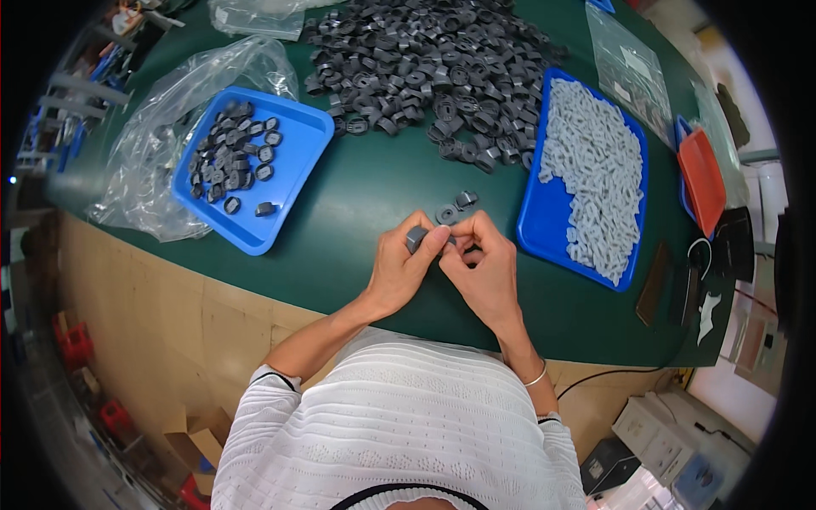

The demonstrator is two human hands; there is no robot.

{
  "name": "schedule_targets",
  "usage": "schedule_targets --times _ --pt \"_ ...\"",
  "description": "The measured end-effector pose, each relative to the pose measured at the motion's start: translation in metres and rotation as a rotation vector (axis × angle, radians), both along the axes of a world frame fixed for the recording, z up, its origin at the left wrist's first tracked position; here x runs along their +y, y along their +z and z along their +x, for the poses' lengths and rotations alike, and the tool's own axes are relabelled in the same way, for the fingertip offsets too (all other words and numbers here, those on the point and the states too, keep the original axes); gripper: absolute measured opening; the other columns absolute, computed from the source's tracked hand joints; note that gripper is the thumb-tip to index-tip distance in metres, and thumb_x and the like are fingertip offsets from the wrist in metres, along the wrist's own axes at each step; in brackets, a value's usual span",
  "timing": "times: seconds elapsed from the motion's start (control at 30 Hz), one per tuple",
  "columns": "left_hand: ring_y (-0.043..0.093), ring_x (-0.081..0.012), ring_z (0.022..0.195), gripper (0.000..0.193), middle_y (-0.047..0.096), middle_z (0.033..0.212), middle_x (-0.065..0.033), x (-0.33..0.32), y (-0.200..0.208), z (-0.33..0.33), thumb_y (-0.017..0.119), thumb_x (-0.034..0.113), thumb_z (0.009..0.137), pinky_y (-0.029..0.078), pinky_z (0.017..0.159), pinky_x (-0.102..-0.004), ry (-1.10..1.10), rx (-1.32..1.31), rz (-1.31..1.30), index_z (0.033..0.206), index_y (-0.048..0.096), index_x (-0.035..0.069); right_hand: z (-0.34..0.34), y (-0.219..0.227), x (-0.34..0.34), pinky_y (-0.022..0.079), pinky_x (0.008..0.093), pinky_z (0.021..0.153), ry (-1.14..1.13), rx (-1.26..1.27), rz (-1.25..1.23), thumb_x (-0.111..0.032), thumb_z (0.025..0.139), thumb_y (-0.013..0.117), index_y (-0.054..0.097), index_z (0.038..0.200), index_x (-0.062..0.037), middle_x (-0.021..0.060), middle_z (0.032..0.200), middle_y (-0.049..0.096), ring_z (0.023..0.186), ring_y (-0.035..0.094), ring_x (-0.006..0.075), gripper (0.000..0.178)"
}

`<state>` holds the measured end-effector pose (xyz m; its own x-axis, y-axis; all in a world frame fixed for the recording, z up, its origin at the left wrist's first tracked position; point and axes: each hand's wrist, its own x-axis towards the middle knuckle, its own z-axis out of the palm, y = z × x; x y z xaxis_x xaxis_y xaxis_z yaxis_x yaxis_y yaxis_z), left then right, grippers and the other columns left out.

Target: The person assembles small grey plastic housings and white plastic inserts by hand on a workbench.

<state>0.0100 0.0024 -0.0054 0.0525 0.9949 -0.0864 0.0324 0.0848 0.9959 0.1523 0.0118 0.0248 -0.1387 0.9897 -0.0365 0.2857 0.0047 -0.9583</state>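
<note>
My left hand [401, 263] is closed around a dark grey plastic part [416, 239], thumb pressed toward the right. Close against it, my right hand [483, 259] pinches with thumb and forefinger at the part's right side; what exactly lies between those fingertips is mostly hidden. Just beyond my fingers, a loose round grey part [446, 213] and another dark grey part [466, 199] lie on the green table [365, 183]. A large heap of similar dark grey parts [425, 64] spreads at the back.
To the left, a blue tray [299, 136] holds several dark parts, with a clear plastic bag [140, 183] beside it. On the right, another blue tray [531, 212] carries many light grey pieces [595, 170]. A red tray [702, 178] and a zip bag [631, 72] lie farther right.
</note>
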Motion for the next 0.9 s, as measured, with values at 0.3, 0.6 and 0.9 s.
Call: schedule_targets --times 0.3,0.6,0.9 --pt "0.045 -0.0013 0.057 0.015 0.059 0.082 0.0001 0.002 0.037 -0.035 0.062 0.010 0.092 0.034 0.048 -0.0163 -0.083 -0.157 -0.097 0.104 0.054 0.006 0.002 -0.001 -0.002 0.051 0.0208 0.071 0.140 0.539 -0.155 -0.009 0.088 0.066 0.060 0.111 0.0019 0.0048 0.096 0.062 0.087 0.058 0.0087 0.026" --pt "0.062 -0.0243 0.076 0.031 0.062 0.094 -0.0115 -0.003 0.031 -0.020 0.067 -0.004 0.079 0.049 0.066 -0.0313 -0.106 0.271 0.380 0.105 0.052 0.002 0.014 -0.004 -0.004 0.051 0.0192 0.072 0.189 0.551 -0.194 0.000 0.087 0.066 0.057 0.120 0.0012 0.0026 0.095 0.058 0.087 0.055 0.0074 0.035" --pt "0.053 -0.0078 0.069 0.036 0.059 0.093 -0.0026 -0.002 0.025 -0.015 0.063 -0.005 0.081 0.040 0.055 -0.0211 -0.141 -0.131 0.066 0.113 0.050 0.005 0.012 -0.017 -0.011 0.051 0.0209 0.076 0.114 0.534 -0.090 0.006 0.083 0.066 0.057 0.117 0.0003 0.0023 0.098 0.056 0.087 0.054 0.0075 0.035"
